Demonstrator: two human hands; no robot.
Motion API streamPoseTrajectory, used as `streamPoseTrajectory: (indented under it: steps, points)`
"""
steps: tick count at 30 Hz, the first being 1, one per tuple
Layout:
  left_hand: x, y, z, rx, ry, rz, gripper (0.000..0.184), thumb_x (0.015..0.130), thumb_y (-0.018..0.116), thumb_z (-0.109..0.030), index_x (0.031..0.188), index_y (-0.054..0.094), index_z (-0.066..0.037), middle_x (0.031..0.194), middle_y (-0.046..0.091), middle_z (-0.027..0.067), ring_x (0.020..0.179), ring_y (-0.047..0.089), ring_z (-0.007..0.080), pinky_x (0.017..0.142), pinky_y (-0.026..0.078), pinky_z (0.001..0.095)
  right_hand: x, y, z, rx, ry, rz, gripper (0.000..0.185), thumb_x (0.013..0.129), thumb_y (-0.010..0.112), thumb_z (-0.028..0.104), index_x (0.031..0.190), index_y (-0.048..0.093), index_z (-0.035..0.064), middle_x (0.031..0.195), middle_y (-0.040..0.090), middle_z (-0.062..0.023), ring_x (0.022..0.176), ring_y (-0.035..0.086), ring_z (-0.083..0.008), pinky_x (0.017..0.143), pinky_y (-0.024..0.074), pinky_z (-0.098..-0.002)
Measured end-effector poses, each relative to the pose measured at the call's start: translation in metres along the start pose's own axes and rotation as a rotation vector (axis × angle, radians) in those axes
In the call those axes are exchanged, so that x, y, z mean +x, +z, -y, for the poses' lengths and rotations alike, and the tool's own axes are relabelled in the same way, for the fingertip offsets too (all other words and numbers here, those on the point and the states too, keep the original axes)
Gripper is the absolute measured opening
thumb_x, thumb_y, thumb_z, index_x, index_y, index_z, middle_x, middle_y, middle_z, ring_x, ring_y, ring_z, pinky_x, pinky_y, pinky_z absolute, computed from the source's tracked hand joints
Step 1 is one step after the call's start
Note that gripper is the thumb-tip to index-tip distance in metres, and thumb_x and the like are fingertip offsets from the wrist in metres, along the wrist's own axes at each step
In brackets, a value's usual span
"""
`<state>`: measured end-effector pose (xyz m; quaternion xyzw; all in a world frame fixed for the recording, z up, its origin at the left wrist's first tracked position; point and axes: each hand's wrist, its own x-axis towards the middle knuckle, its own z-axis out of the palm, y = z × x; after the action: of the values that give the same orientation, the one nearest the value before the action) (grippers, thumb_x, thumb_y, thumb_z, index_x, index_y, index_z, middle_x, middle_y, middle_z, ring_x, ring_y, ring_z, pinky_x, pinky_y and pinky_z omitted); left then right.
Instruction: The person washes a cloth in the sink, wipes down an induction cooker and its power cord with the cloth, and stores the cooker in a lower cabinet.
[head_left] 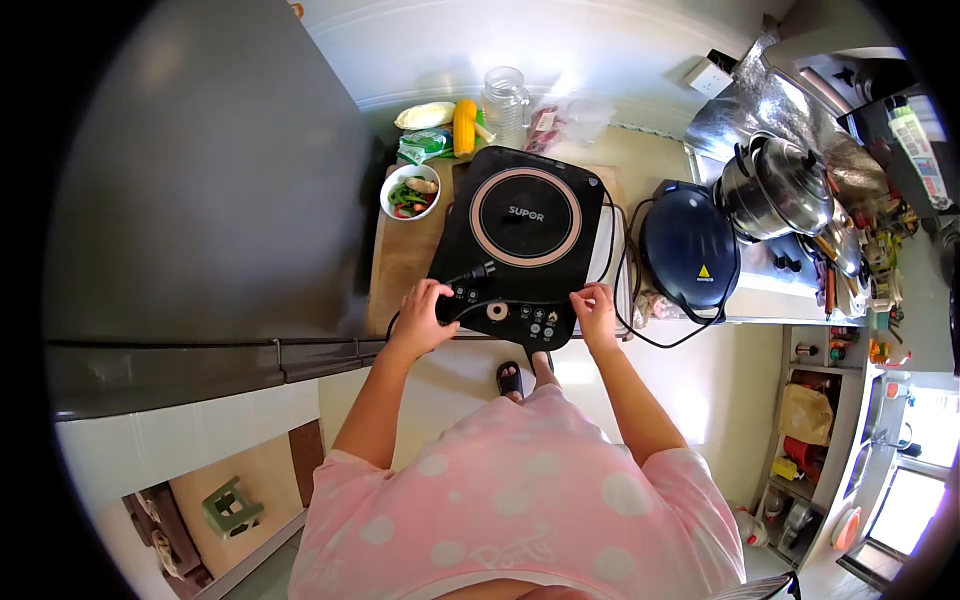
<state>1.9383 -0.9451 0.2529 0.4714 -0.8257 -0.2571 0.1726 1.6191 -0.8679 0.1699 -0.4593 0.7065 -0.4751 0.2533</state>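
Note:
A black induction cooker (525,225) with a copper-coloured ring lies on a wooden board (405,262) on the counter. At its lower left corner, my left hand (422,318) has its fingers curled round part of the black power cord (462,280), whose plug (484,270) rests on the cooker. My right hand (596,312) is at the lower right edge, thumb and fingers pinched together on the cord, which crosses the cooker's control panel between the hands.
Behind stand a glass jug (507,105), corn (464,128) and bagged food (545,128). A white bowl of vegetables (410,192) is at the left. To the right are a dark blue electric pan (690,247) and a steel pot (785,190). A grey cabinet (220,180) borders the left.

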Motion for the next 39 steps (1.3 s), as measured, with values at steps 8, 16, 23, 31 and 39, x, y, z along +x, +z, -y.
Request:
streamPoseTrajectory:
  steps: [8, 16, 23, 31, 39]
  points:
    - [0.02, 0.024, 0.029, 0.057, -0.006, 0.01, 0.064, 0.06, 0.083, -0.022, 0.114, 0.049, -0.014, 0.124, 0.045, 0.0094, 0.121, 0.041, 0.0313, 0.1, 0.034, 0.0446, -0.004, 0.042, -0.03, 0.384, 0.65, -0.294, 0.08, 0.07, 0.082, 0.03, 0.129, 0.038, -0.0026, 0.119, 0.05, -0.018, 0.103, 0.054, -0.0276, 0.087, 0.047, -0.0341]
    - [0.02, 0.019, 0.031, 0.038, 0.044, 0.022, 0.073, 0.064, 0.082, -0.031, 0.126, 0.048, -0.015, 0.134, 0.043, 0.0095, 0.125, 0.037, 0.0315, 0.104, 0.031, 0.0448, 0.025, 0.044, -0.012, 0.147, 0.7, -0.064, 0.065, 0.08, 0.071, 0.036, 0.122, 0.046, -0.007, 0.11, 0.059, -0.0173, 0.099, 0.059, -0.0274, 0.084, 0.0481, -0.0367]
    - [0.044, 0.041, 0.06, -0.125, -0.233, -0.252, 0.05, 0.084, 0.066, -0.019, 0.13, 0.048, -0.012, 0.115, 0.055, 0.011, 0.103, 0.053, 0.0303, 0.089, 0.043, 0.0397, 0.024, 0.041, -0.009, 0.291, 0.717, -0.02, 0.046, 0.085, 0.066, 0.023, 0.118, 0.049, -0.0039, 0.115, 0.059, -0.0208, 0.105, 0.058, -0.0298, 0.09, 0.0448, -0.0368]
    - [0.079, 0.033, 0.065, 0.244, -0.423, -0.079, 0.045, 0.092, 0.055, -0.022, 0.133, 0.046, -0.008, 0.111, 0.06, 0.0149, 0.101, 0.058, 0.0345, 0.083, 0.048, 0.0416, 0.018, 0.042, 0.001, 0.217, 0.636, -0.047, 0.044, 0.087, 0.063, 0.022, 0.121, 0.048, -0.0011, 0.117, 0.059, -0.02, 0.107, 0.057, -0.0314, 0.092, 0.043, -0.0382]
    - [0.091, 0.093, 0.11, -0.22, -0.504, -0.175, 0.033, 0.096, 0.049, -0.025, 0.117, 0.059, -0.001, 0.106, 0.064, 0.02, 0.098, 0.061, 0.0348, 0.086, 0.047, 0.0402, 0.016, 0.05, -0.018, 0.249, 0.644, -0.093, 0.037, 0.088, 0.06, 0.02, 0.117, 0.05, -0.0011, 0.112, 0.06, -0.0195, 0.103, 0.057, -0.0295, 0.089, 0.0441, -0.0379]
